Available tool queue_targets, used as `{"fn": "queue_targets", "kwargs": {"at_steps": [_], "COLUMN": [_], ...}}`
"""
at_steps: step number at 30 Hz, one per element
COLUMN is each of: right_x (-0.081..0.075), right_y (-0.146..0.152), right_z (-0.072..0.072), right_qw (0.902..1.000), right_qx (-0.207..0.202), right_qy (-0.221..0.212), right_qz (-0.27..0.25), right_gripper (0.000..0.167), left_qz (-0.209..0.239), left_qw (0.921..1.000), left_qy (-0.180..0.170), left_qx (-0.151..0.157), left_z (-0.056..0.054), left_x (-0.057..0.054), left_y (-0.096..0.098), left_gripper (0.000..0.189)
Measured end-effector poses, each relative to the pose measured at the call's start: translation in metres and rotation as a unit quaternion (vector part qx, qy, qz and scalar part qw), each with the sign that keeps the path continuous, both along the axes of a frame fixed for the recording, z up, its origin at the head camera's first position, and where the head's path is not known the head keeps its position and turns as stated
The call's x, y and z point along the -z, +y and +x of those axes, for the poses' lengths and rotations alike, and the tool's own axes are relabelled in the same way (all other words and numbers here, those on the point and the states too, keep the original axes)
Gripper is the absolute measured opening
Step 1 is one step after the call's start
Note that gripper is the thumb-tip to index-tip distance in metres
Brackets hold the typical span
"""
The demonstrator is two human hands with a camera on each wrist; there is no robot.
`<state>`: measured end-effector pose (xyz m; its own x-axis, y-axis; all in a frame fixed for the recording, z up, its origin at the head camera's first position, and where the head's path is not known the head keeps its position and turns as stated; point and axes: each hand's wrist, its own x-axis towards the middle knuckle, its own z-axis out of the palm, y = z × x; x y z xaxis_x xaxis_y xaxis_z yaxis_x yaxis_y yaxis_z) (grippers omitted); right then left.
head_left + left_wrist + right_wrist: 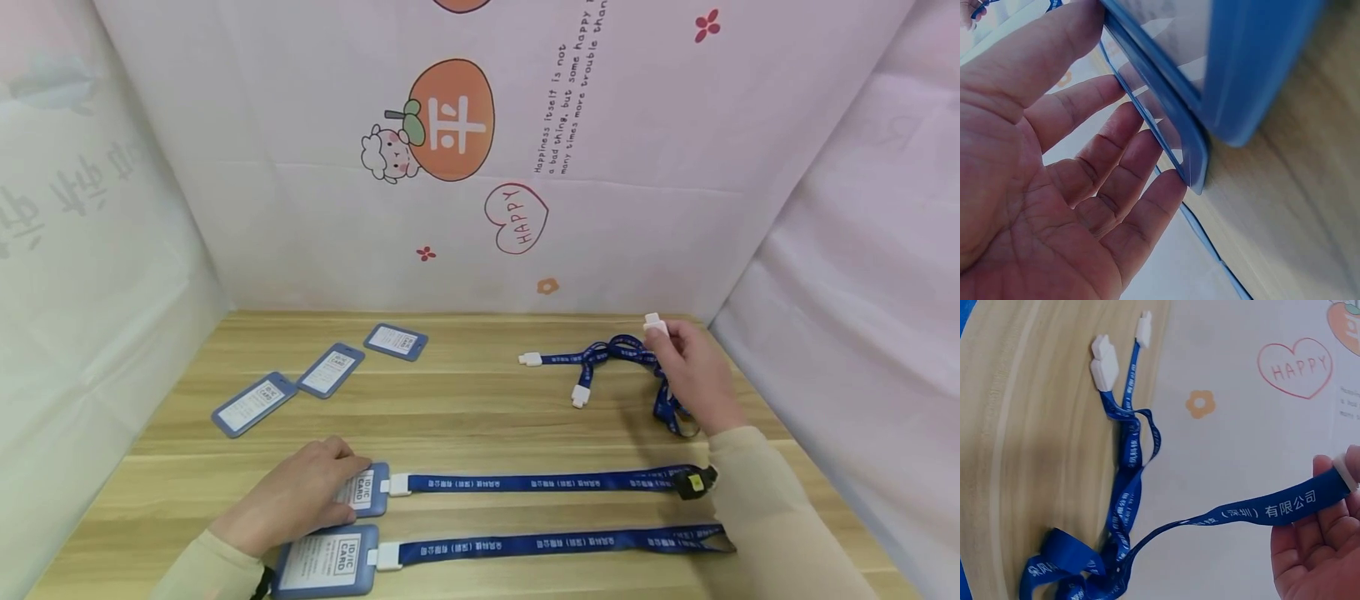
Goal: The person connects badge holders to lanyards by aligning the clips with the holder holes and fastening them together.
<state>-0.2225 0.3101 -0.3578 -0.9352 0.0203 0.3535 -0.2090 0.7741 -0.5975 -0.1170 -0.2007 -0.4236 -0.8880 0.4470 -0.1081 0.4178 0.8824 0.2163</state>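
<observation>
My left hand (296,492) lies over a blue ID card holder (380,492), with thumb and fingertips at its edges. That holder hangs on the white clip (400,484) of a blue lanyard (517,482) stretched to the right. Nearer stands a second card holder (330,562) joined to another straight lanyard (540,544). In the left wrist view the fingertips (1169,184) touch a holder's edge. My right hand (701,375) pinches the white clip (654,326) of a raised lanyard (1291,503). Its strap runs down into a tangled lanyard pile (1125,506).
Three loose card holders (251,405) lie in a slanting row at the back left. Two other white clips (530,359) stick out of the pile on the wooden table (465,417). White printed cloth (315,233) walls the back and sides.
</observation>
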Motion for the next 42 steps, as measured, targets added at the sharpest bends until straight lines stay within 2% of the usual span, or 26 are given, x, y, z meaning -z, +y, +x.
{"fn": "queue_targets", "kwargs": {"at_steps": [4, 11, 20, 30, 37, 42], "right_x": [-0.006, -0.019, -0.037, -0.047, -0.042, -0.034], "right_y": [0.002, 0.001, -0.005, -0.019, -0.026, -0.031], "right_z": [0.006, 0.015, 0.028, 0.039, 0.043, 0.044], "right_qw": [0.9996, 0.9953, 0.9905, 0.989, 0.9901, 0.9927], "right_qx": [0.009, 0.024, 0.027, -0.011, -0.04, -0.048], "right_qy": [0.021, 0.083, 0.12, 0.127, 0.107, 0.089], "right_qz": [-0.015, -0.043, -0.062, -0.075, -0.082, -0.066], "right_gripper": [0.049, 0.039, 0.036, 0.03, 0.027, 0.028], "left_qz": [-0.001, -0.002, 0.0, -0.002, -0.003, 0.0], "left_qw": [1.0, 1.0, 1.0, 1.0, 1.0, 1.0], "left_qy": [-0.001, -0.001, 0.004, 0.007, -0.002, 0.001], "left_qx": [-0.003, -0.005, 0.001, 0.002, -0.004, -0.004], "left_z": [0.0, 0.001, 0.001, 0.0, 0.0, 0.0], "left_x": [0.0, 0.001, 0.002, 0.001, 0.001, 0.001], "left_y": [0.0, -0.001, -0.002, 0.0, 0.0, 0.0], "left_gripper": [0.06, 0.061, 0.061, 0.062, 0.062, 0.062]}}
